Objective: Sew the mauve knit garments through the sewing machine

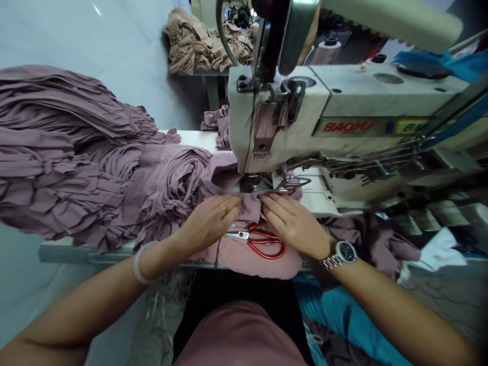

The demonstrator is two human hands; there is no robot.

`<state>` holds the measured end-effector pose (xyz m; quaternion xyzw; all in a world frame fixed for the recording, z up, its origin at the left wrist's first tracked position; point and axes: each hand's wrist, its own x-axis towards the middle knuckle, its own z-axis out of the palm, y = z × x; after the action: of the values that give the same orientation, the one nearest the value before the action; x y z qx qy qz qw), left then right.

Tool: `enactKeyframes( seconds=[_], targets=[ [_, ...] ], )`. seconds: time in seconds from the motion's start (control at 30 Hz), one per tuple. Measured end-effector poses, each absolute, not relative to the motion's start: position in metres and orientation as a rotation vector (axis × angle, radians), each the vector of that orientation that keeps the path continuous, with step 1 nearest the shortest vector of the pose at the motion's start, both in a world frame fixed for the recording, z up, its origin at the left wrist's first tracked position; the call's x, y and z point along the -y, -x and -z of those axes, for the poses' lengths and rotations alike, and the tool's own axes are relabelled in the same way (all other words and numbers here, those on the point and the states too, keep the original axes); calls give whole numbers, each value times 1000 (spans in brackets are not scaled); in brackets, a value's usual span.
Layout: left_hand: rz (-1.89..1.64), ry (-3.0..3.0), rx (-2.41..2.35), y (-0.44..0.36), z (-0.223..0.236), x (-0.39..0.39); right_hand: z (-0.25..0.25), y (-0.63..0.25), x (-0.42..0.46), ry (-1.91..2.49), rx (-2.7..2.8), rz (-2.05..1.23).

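A strip of mauve fabric [249,204] passes under the needle area of a white sewing machine [263,132]. At its left part, my left hand [215,216], with a ring on one finger, grips the front edge. My right hand [292,221] holds the same piece just right of the needle area, fingers bent over the edge and thumb mostly hidden. Between and below the hands, red-handled scissors [267,243] lie on a pink pad [259,262] at the table's front. Neither hand touches the scissors.
Large stacks of mauve fabric pieces [57,112] cover the table's left side, reaching my left forearm. Dark mauve cloth [373,236] hangs at the right. Behind stands another table with a beige fabric heap [190,40]. Thread cones [326,53] stand behind the machine.
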<state>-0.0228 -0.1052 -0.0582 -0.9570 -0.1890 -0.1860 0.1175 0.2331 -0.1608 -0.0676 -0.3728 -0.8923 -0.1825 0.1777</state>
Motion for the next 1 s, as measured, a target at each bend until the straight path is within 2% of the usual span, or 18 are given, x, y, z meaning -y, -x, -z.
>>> enactKeyframes(
  seconds=[0.3, 0.5, 0.73, 1.0],
  targets=[
    [635, 2746, 819, 12, 62, 112, 83, -210, 167, 1228, 2320, 482],
    [556, 2810, 825, 4, 64, 124, 91, -200, 172, 1235, 2124, 136],
    [631, 2717, 993, -1, 72, 124, 91, -190, 172, 1261, 1911, -57],
    [591, 2746, 934, -1, 71, 127, 87, -190, 175, 1258, 2010, 8]
  ],
)
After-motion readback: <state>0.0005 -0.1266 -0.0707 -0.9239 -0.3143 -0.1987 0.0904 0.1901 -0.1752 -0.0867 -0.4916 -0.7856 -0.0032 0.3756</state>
